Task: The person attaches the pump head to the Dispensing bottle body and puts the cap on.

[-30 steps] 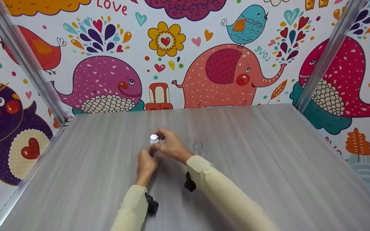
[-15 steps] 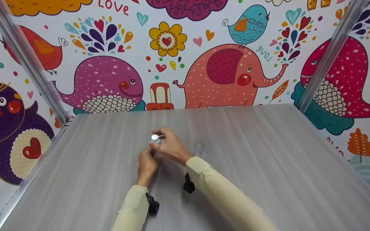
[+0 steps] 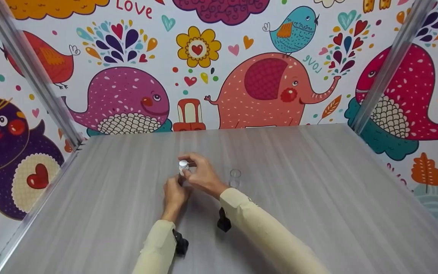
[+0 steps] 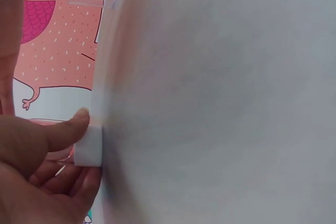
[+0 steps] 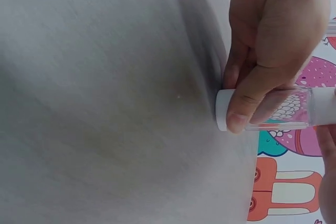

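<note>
A small clear bottle [image 5: 286,108] stands upright on the table, with a white base [image 4: 89,146] and a white cap [image 3: 183,163]. My left hand [image 3: 174,193] grips the base low down, thumb on one side and fingers on the other, as the left wrist view shows closely. Above it my right hand [image 3: 203,173] holds the cap between thumb and index finger. The right wrist view catches only parts of the right fingers [image 5: 328,156] at its edge, beside the cap. In the head view, my hands hide most of the bottle's body.
A clear open-topped cup [image 3: 235,179] stands on the grey table [image 3: 310,182], right of my right hand. Metal posts [image 3: 378,72] rise at the table's back corners. A patterned wall [image 3: 238,83] closes off the back.
My right thumb and fingers have shifted a little around the cap. The bottle and the left hand stay in about the same place.
</note>
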### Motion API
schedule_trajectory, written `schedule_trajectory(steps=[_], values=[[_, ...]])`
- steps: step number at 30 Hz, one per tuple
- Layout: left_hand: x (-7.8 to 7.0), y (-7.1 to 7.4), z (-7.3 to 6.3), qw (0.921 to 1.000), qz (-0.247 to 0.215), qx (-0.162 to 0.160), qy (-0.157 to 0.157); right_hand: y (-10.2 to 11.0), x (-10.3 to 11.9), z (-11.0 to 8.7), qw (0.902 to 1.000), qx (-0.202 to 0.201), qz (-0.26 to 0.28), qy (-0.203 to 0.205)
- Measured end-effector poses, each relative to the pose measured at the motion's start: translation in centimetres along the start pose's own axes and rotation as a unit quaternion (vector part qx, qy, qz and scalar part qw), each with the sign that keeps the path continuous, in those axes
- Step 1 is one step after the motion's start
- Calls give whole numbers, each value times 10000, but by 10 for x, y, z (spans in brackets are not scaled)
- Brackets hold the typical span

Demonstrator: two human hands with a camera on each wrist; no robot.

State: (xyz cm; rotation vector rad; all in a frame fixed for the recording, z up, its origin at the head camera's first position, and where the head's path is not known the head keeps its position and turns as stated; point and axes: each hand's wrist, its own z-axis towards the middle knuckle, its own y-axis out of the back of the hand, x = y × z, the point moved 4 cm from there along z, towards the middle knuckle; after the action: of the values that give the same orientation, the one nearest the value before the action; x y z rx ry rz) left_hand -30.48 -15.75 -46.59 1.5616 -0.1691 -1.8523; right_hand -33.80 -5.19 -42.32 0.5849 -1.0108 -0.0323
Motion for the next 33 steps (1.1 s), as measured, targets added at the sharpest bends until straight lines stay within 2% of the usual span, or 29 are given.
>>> schedule_trajectory(steps=[6, 19, 33], values=[[0, 0, 0, 9998, 22, 60, 169, 1, -1, 0, 9993, -188, -158, 273], [-2, 1, 0, 10000, 48, 22, 6, 2, 0, 3, 9991, -184, -216, 299], [2, -1, 0, 9992, -7, -2, 401, 4, 1, 1, 9984, -335, -338, 316]])
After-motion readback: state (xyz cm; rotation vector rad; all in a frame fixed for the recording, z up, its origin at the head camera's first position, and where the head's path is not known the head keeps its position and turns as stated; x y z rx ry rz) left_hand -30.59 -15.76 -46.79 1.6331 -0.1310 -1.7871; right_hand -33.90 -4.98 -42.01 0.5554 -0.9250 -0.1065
